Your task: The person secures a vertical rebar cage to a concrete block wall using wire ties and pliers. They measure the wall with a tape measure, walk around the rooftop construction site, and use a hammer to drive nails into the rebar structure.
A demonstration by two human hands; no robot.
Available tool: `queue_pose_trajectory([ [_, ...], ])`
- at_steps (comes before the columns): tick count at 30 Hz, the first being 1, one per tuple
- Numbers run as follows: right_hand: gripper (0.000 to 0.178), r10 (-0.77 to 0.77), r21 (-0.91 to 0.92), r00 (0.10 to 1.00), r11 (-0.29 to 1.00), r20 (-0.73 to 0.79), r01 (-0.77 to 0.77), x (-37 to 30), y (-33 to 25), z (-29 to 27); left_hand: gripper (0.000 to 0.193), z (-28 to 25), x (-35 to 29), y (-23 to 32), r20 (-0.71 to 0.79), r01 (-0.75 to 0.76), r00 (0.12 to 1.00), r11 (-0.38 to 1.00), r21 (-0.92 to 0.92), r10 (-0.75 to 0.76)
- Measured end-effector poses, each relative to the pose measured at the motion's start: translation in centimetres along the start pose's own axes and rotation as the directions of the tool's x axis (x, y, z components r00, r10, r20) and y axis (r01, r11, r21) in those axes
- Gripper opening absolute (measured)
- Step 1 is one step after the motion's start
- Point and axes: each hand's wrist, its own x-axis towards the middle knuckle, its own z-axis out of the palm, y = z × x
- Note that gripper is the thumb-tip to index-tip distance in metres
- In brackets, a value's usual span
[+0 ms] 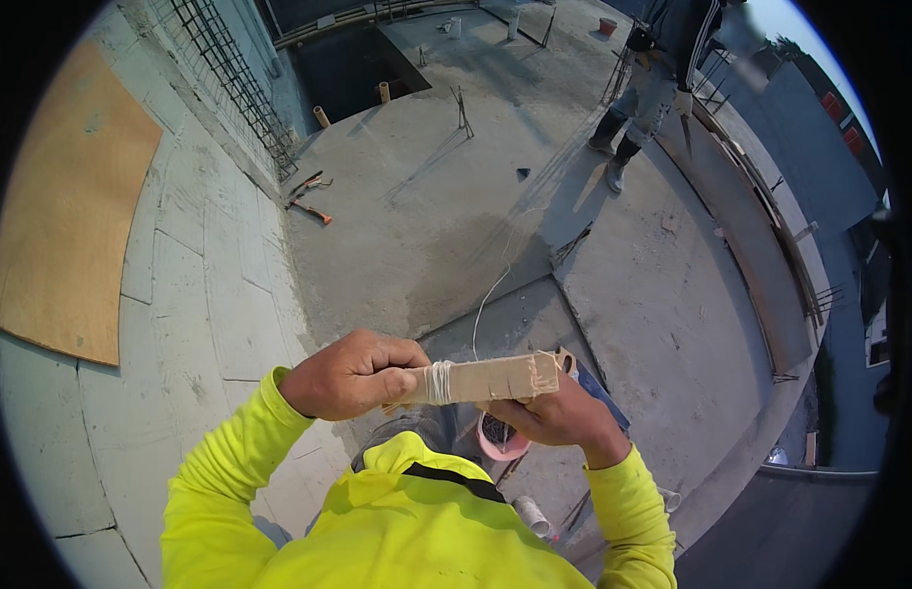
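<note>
A short, pale wooden block is held level in front of my chest. Near its left end, white string is wound round it several times, and a loose line runs away over the floor. My left hand is closed on that end, thumb beside the winding. From below, my right hand grips the other end; its fingers are partly hidden by the block. Behind this hand show a tan piece and a dark blue flat strip, whose kind I cannot make out. Underneath stands a pink bucket with dark small contents.
A pale block wall with a plywood panel rises at left. A hammer lies beside it. Bundles of rebar stick up from the concrete. Ahead is a dark floor opening. A person stands by long boards.
</note>
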Motion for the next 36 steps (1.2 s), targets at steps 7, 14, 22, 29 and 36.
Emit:
queue_pose_trajectory([
  [7, 0.013, -0.108, 0.072, 0.985, 0.992, 0.132, 0.100, 4.2, 3.3, -0.2, 0.029, -3.9, 3.5, -1.4, -0.324, -0.064, 0.931, 0.951, 0.301, 0.166],
  [14, 0.014, -0.007, -0.299, 0.999, 0.954, 0.047, 0.020, 10.4, 6.2, -5.8, 0.029, -9.0, 7.6, 0.1, 0.103, -0.135, 0.990, 0.440, 0.888, 0.096],
  [22, 0.013, 0.023, -0.177, 0.999, 0.984, -0.040, -0.030, 16.2, 8.9, -9.8, 0.030, -12.5, 9.5, 1.6, 0.331, -0.362, 0.924, 0.713, 0.600, 0.190],
  [29, 0.011, 0.099, 0.029, 0.952, 0.993, 0.291, -0.112, 20.3, 11.9, -12.1, 0.027, -15.9, 13.5, 1.4, 0.046, -0.175, 0.983, 0.980, -0.091, 0.180],
  [36, 0.010, -0.311, 0.013, 0.879, 0.944, 0.361, 0.328, 23.2, 15.7, -17.9, 0.028, -17.1, 17.6, 4.0, -0.612, 0.007, 0.773, 0.963, 0.270, 0.165],
])
